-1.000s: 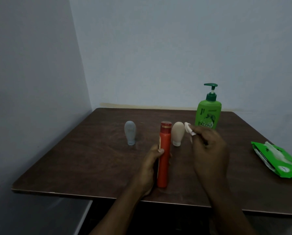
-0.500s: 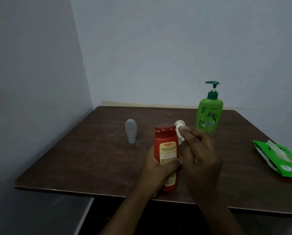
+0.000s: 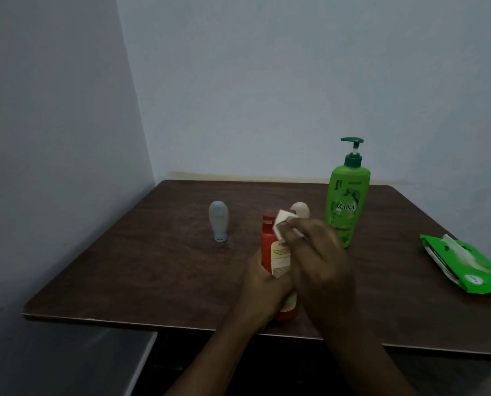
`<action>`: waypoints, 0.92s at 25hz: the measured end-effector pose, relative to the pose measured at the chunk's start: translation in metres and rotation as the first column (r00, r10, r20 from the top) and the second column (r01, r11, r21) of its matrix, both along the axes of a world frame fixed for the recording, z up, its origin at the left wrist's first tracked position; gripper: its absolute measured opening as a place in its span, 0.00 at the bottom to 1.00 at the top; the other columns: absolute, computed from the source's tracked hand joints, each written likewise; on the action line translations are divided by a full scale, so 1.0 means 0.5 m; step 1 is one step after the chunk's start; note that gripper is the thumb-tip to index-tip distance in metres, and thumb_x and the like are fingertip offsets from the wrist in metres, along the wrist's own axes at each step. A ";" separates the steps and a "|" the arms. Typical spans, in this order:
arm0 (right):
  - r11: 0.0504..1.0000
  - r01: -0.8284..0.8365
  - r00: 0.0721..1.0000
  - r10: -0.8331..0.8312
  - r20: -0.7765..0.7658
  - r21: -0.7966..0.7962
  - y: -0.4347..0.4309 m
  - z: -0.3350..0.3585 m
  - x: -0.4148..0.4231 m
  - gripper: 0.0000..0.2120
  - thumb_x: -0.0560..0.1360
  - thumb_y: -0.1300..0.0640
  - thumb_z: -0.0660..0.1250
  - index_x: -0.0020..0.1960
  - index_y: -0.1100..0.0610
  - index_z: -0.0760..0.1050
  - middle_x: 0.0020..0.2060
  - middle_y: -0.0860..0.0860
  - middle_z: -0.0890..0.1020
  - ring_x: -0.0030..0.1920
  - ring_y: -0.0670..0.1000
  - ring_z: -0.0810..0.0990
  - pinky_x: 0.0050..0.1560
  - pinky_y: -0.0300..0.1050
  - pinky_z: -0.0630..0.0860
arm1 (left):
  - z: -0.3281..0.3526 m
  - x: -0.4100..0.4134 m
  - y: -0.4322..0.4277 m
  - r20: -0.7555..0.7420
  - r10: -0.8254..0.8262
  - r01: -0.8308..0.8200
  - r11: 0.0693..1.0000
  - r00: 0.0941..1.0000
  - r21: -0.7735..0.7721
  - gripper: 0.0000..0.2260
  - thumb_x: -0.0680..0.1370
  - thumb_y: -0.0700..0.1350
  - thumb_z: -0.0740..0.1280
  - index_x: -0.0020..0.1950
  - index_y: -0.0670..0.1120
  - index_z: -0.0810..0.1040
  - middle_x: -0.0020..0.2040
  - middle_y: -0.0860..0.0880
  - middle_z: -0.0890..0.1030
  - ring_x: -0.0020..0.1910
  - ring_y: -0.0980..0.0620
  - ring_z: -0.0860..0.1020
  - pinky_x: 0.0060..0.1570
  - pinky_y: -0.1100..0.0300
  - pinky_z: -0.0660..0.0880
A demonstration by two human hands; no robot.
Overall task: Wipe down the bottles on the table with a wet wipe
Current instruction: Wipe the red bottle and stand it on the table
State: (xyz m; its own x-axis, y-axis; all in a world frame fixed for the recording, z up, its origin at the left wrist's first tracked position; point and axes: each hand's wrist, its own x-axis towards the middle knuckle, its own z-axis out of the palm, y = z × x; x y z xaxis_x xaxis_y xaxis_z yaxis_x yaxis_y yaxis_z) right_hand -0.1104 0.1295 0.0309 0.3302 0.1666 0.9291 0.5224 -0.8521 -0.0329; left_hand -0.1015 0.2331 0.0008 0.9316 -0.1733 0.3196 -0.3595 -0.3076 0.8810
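Note:
My left hand (image 3: 262, 284) grips a red-orange bottle (image 3: 275, 254) upright at the table's front middle. My right hand (image 3: 318, 258) holds a white wet wipe (image 3: 280, 224) against the bottle's upper part near the cap. Behind them stands a small beige bottle (image 3: 300, 210), partly hidden by my right hand. A small pale blue bottle (image 3: 218, 220) stands to the left. On the right stands a tall green pump bottle (image 3: 347, 201).
A green pack of wet wipes (image 3: 464, 265) lies at the right edge of the dark brown table (image 3: 153, 267). Walls close in behind and on the left.
My left hand turned the red-orange bottle so its label faces me and brought it closer. My right hand moved the wipe left onto the bottle's top.

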 end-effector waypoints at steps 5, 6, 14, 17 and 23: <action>0.987 -0.134 0.990 0.137 -0.037 0.089 0.030 0.002 -0.009 0.11 0.81 0.67 0.63 0.59 0.64 0.81 0.56 0.53 0.81 0.57 0.52 0.79 0.58 0.48 0.77 | 0.021 0.018 -0.025 0.070 0.174 -0.187 0.947 0.982 0.261 0.11 0.80 0.32 0.68 0.63 0.39 0.80 0.61 0.43 0.85 0.66 0.40 0.81 0.63 0.52 0.80; 0.989 -0.149 0.988 0.149 -0.025 0.002 0.040 0.005 -0.014 0.11 0.81 0.66 0.63 0.60 0.65 0.80 0.57 0.55 0.82 0.58 0.54 0.79 0.59 0.50 0.76 | 0.017 0.015 -0.043 0.146 0.259 -0.284 0.940 0.955 0.188 0.11 0.81 0.31 0.66 0.63 0.36 0.80 0.62 0.39 0.83 0.66 0.39 0.81 0.63 0.51 0.78; 0.994 0.099 0.990 -0.095 -0.101 0.040 -0.057 0.078 -0.008 0.14 0.77 0.65 0.61 0.57 0.62 0.82 0.53 0.58 0.82 0.54 0.56 0.78 0.55 0.44 0.73 | -0.009 -0.003 0.006 -0.063 -0.180 0.148 0.928 0.982 -0.342 0.14 0.76 0.40 0.77 0.60 0.48 0.80 0.54 0.46 0.87 0.56 0.47 0.85 0.56 0.50 0.83; 0.995 -0.059 0.979 0.074 -0.190 0.083 -0.089 0.122 -0.003 0.16 0.73 0.68 0.63 0.56 0.58 0.83 0.52 0.53 0.83 0.54 0.52 0.80 0.55 0.43 0.74 | -0.021 0.013 0.015 -0.055 -0.084 0.064 0.952 0.995 -0.299 0.14 0.74 0.41 0.78 0.57 0.48 0.80 0.51 0.47 0.87 0.52 0.49 0.86 0.54 0.49 0.83; 0.960 -0.205 0.954 0.153 -0.257 -0.190 -0.061 0.126 -0.008 0.18 0.73 0.64 0.58 0.57 0.59 0.82 0.53 0.55 0.85 0.55 0.54 0.82 0.57 0.53 0.79 | -0.026 0.013 0.017 -0.068 -0.131 0.099 0.930 0.989 -0.355 0.16 0.75 0.39 0.77 0.60 0.49 0.80 0.54 0.49 0.87 0.55 0.50 0.86 0.57 0.48 0.83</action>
State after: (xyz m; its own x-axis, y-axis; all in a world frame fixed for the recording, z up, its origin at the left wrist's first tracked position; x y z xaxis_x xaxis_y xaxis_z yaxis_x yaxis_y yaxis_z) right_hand -0.1141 0.0989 0.0940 0.4836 0.4275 0.7638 0.6659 -0.7460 -0.0041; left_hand -0.0948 0.2418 -0.0123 0.9394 -0.1728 0.2960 -0.2890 0.0648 0.9551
